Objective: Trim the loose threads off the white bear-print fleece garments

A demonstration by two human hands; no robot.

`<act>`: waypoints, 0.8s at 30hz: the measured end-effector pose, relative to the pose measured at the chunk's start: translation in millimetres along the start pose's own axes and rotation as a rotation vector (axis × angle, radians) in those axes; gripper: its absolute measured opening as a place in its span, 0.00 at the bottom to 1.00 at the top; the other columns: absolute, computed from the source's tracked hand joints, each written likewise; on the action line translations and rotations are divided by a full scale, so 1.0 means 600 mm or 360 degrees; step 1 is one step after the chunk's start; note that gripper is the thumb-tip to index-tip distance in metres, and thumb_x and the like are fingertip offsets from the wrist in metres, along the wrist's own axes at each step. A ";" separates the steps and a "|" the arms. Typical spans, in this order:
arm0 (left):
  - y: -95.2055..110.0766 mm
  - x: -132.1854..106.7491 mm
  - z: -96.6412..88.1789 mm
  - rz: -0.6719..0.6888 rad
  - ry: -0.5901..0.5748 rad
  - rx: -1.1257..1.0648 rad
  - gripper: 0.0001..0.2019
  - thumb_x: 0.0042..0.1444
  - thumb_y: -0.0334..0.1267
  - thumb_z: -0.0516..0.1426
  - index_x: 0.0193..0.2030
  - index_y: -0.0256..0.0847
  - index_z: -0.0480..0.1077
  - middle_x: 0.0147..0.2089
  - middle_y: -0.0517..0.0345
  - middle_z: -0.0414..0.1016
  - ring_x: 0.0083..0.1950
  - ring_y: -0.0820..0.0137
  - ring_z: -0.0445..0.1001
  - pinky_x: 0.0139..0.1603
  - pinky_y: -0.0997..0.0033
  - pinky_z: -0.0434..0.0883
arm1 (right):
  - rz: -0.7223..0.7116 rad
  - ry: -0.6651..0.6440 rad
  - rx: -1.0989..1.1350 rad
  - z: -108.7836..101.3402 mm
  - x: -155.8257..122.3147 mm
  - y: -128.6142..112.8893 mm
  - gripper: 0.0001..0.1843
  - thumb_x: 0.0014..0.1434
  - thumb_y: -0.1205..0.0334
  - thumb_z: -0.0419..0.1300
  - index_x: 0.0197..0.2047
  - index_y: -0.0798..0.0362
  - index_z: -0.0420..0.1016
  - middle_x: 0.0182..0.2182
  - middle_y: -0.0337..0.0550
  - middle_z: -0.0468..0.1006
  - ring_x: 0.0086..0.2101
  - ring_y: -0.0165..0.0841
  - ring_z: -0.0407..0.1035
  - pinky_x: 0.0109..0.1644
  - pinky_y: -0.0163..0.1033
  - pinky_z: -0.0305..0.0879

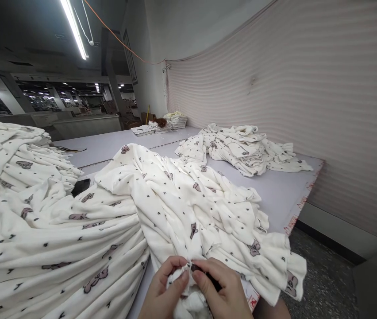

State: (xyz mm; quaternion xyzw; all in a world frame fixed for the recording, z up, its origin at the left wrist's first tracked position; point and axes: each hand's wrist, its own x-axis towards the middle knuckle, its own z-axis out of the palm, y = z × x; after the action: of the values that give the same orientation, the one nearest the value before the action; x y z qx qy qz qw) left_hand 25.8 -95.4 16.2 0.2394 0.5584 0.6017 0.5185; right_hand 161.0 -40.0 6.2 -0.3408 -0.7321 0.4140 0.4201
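Left hand [162, 290], fingers pinching white cloth [192, 303], right hand [231, 292], fingers gripping dark object [214, 282], printed fabric [171, 206] heaped on table [276, 190]

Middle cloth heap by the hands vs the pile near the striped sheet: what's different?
Extent: the middle heap fills far more of the view; the far pile is compact.
Support: the middle heap spills past the right edge of the table; the far pile lies on top.
Contact: the middle heap reaches the left hand and right hand; the far pile is untouched.
Shared: crumpled white cloth, dark specks, brownish figures.
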 end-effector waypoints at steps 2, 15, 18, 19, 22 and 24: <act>-0.001 0.002 -0.004 -0.0018 -0.0076 0.0027 0.22 0.38 0.53 0.68 0.34 0.40 0.73 0.31 0.62 0.73 0.30 0.72 0.67 0.33 0.75 0.66 | 0.0088 -0.0051 0.0085 -0.002 0.001 0.000 0.12 0.61 0.56 0.56 0.36 0.50 0.80 0.28 0.42 0.79 0.31 0.34 0.73 0.35 0.33 0.67; 0.001 -0.016 -0.067 0.1767 -0.0394 0.1658 0.12 0.51 0.19 0.48 0.34 0.42 0.61 0.37 0.54 0.69 0.35 0.69 0.68 0.35 0.72 0.67 | 0.0070 -0.0297 -0.0258 -0.041 -0.020 0.007 0.09 0.54 0.73 0.55 0.35 0.50 0.72 0.30 0.37 0.73 0.31 0.32 0.68 0.35 0.33 0.64; -0.006 -0.023 -0.070 0.1993 -0.0329 0.1733 0.14 0.51 0.17 0.47 0.34 0.41 0.62 0.36 0.52 0.70 0.34 0.69 0.67 0.33 0.72 0.67 | 0.0002 -0.0245 -0.0318 -0.049 -0.042 0.004 0.15 0.57 0.70 0.55 0.46 0.47 0.71 0.36 0.41 0.75 0.36 0.34 0.72 0.38 0.33 0.68; -0.008 -0.024 -0.070 0.2011 -0.0309 0.1724 0.14 0.51 0.17 0.47 0.33 0.41 0.61 0.35 0.53 0.70 0.34 0.69 0.67 0.32 0.73 0.67 | -0.0013 -0.0251 -0.0297 -0.052 -0.048 0.001 0.15 0.59 0.67 0.56 0.49 0.47 0.71 0.38 0.41 0.75 0.38 0.34 0.72 0.39 0.33 0.69; -0.013 -0.028 -0.064 0.1917 -0.0296 0.1645 0.13 0.51 0.17 0.47 0.33 0.41 0.60 0.35 0.53 0.69 0.34 0.69 0.68 0.33 0.73 0.67 | -0.0143 -0.0264 -0.0322 -0.052 -0.067 -0.007 0.17 0.61 0.62 0.57 0.53 0.46 0.70 0.39 0.42 0.76 0.38 0.34 0.74 0.40 0.32 0.70; -0.015 -0.031 -0.059 0.1840 -0.0299 0.1602 0.12 0.51 0.18 0.48 0.33 0.41 0.59 0.35 0.54 0.68 0.35 0.70 0.68 0.34 0.73 0.68 | -0.0251 -0.0287 -0.0514 -0.045 -0.075 -0.012 0.19 0.61 0.62 0.58 0.55 0.47 0.69 0.39 0.43 0.78 0.36 0.35 0.75 0.38 0.34 0.71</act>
State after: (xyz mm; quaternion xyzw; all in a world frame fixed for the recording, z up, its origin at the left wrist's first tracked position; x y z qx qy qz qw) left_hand 4.8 -128.5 3.8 0.7500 0.5046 0.4277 -0.0044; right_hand 203.0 -72.6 5.8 -0.3070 -0.8480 0.2858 0.3239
